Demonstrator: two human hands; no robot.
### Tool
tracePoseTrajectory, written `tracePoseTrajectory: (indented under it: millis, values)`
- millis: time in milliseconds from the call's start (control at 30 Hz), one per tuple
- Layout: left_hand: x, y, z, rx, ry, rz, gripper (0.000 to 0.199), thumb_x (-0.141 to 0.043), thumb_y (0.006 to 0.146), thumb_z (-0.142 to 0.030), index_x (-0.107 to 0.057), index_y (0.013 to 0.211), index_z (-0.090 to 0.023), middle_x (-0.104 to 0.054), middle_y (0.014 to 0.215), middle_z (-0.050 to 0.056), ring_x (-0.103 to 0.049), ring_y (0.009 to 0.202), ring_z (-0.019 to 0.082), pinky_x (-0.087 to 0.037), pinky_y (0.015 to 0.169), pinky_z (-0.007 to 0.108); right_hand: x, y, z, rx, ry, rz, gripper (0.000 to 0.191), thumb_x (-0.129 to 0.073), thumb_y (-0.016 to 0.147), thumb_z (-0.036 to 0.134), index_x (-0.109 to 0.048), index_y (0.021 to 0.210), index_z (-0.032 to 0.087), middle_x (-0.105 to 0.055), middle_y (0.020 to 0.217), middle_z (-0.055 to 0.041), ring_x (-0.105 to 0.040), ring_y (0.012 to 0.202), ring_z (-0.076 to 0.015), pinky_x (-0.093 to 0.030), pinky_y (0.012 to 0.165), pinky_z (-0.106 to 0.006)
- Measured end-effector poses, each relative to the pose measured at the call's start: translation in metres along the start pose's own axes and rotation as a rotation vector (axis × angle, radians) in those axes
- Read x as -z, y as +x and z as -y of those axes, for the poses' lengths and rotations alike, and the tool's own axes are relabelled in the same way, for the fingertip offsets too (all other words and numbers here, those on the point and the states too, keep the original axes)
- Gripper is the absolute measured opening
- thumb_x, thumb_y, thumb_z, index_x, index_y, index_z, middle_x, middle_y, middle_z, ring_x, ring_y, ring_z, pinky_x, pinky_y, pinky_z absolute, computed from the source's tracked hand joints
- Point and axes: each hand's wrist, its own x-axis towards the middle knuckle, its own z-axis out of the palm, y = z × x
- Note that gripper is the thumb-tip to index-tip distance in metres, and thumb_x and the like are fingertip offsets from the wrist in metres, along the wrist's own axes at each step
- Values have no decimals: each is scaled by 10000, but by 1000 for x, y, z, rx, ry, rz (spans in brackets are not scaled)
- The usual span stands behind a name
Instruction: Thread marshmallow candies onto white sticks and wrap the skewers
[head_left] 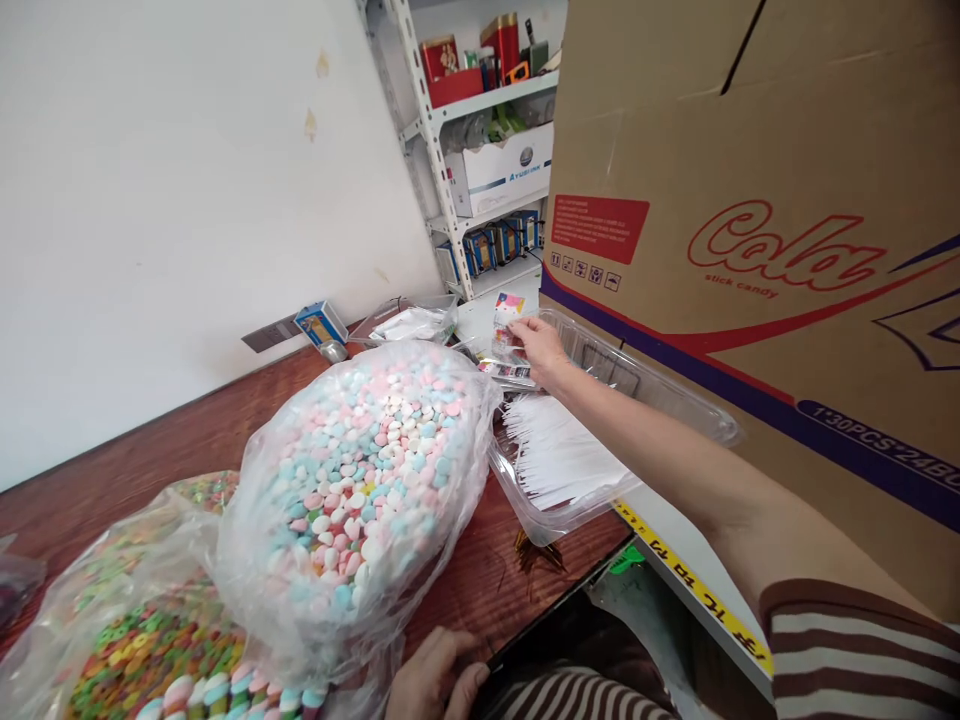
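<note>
My right hand (541, 350) reaches to the far side and pinches a small clear packet with a pink and yellow label (508, 318). Below it lies a clear plastic tray (559, 522) of thin white sticks (555, 455). My left hand (439, 675) rests at the table's front edge, fingers curled; whether it grips anything cannot be made out. Beside it stands an open clear bag of pastel candies (375, 470). Another bag with colourful ring candies (150, 650) is at the lower left.
A large cardboard box (750, 150) stands on the right. Behind are white metal shelves (480, 102) with boxes and tins. A small blue box (321, 324) sits by the wall. Golden twist ties (538, 553) lie near the edge of the brown table (187, 430).
</note>
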Motion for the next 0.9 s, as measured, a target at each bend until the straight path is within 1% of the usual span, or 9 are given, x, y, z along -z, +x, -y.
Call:
tracePoseTrajectory:
  millis: [100,233,333,433,533,633,733,833,900]
  values:
    - [22,14,-36,110,-142,-275,290,-627,921,-464,-758,1036,-233,-763,1043,101,-720,990,247,-586,880,337,-10,-48,15,16,87,159,259,-730,855,392,-595,774,186,-664,740,8,-618,647,-112,-512,621,-236]
    - [52,37,-74,211,-522,-598,443,-700,874,-480,-684,1243,-235,-692,1310,122,-674,1151,274,-534,1009,417,-29,-136,12,35,223,574,340,-845,708,453,-624,705,194,-609,672,30,-541,582,-103,-467,566,-232]
    - [68,45,-83,147,-799,-657,458,-675,892,-515,-697,1254,-236,-705,1294,109,-661,1163,260,-522,1003,395,-40,-196,-4,96,92,757,281,-783,801,444,-671,726,197,-613,671,23,-539,617,-116,-459,607,-246]
    - [74,35,-81,147,-902,-636,378,-686,887,-504,-762,1105,-205,-774,1045,76,-699,977,225,-543,895,352,-48,-237,-27,203,-32,874,215,-701,881,400,-711,804,200,-662,754,2,-585,719,-149,-483,700,-278]
    - [74,11,-73,201,-720,-669,268,-691,892,-439,-787,878,-189,-762,829,35,-672,785,179,-527,778,299,-53,-257,-50,270,-116,954,170,-673,907,368,-710,885,203,-697,827,-13,-622,776,-173,-502,746,-301]
    - [76,-13,-62,263,-440,-693,193,-712,867,-355,-780,775,-199,-745,747,19,-646,729,173,-497,718,283,-55,-263,-60,274,-154,968,223,-705,891,375,-678,1040,211,-716,953,-37,-655,838,-192,-528,772,-319]
    - [81,-27,-53,254,-206,-576,141,-701,852,-252,-776,737,-217,-736,720,19,-650,735,183,-480,715,289,-61,-265,-58,312,-230,1047,386,-740,861,374,-642,1203,225,-715,1062,-52,-671,886,-201,-538,779,-321]
    - [83,-36,-51,223,-14,-482,158,-692,835,-154,-764,716,-231,-715,695,15,-643,724,185,-472,741,307,-72,-270,-56,405,-369,1179,190,-694,870,291,-715,1046,221,-734,915,-27,-654,793,-187,-507,722,-304]
    - [80,-46,-56,220,80,-626,62,-758,802,-181,-779,794,-239,-739,790,32,-658,820,211,-480,834,344,-83,-274,-61,428,-390,1122,96,-634,884,244,-723,866,212,-707,770,-10,-612,706,-170,-475,679,-297]
